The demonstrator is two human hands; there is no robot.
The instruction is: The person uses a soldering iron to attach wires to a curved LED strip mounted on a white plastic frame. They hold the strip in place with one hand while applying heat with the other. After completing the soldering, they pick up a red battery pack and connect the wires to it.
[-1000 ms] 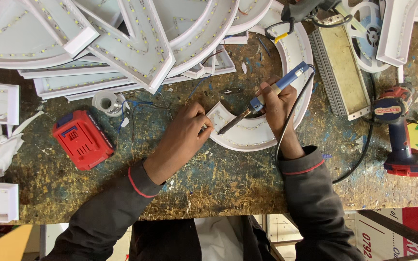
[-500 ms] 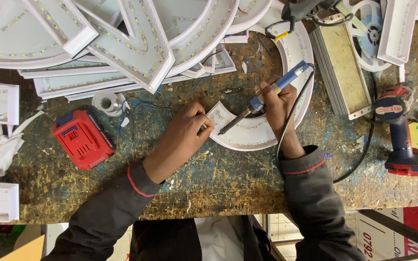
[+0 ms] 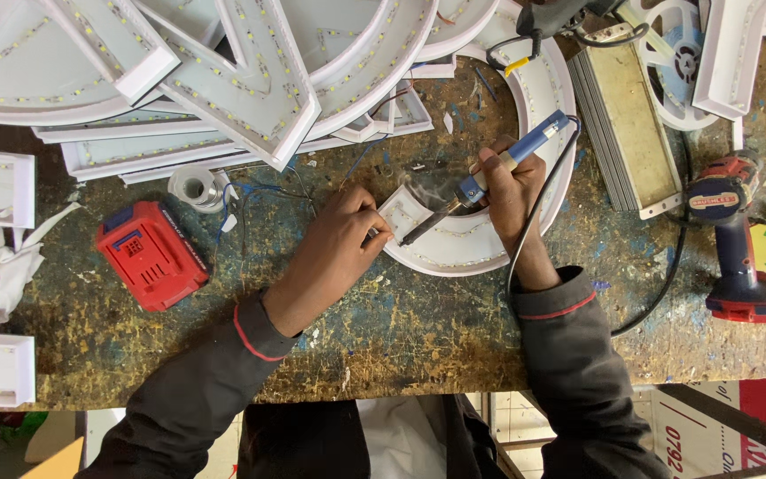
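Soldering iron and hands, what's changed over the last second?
Almost nothing. The right hand still grips the blue soldering iron, tip on the end of the curved white channel piece; a wisp of smoke now shows there. The left hand still pinches at that end. Red battery pack and drill unmoved.

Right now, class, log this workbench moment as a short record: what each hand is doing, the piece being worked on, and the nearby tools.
right hand: grips a blue-handled soldering iron, tip down on the piece
left hand: pinches at the end of the piece
workpiece: curved white sign letter shell lined with LED strip
left of hands: red battery pack
right of hands: red cordless drill
surface: stained workbench
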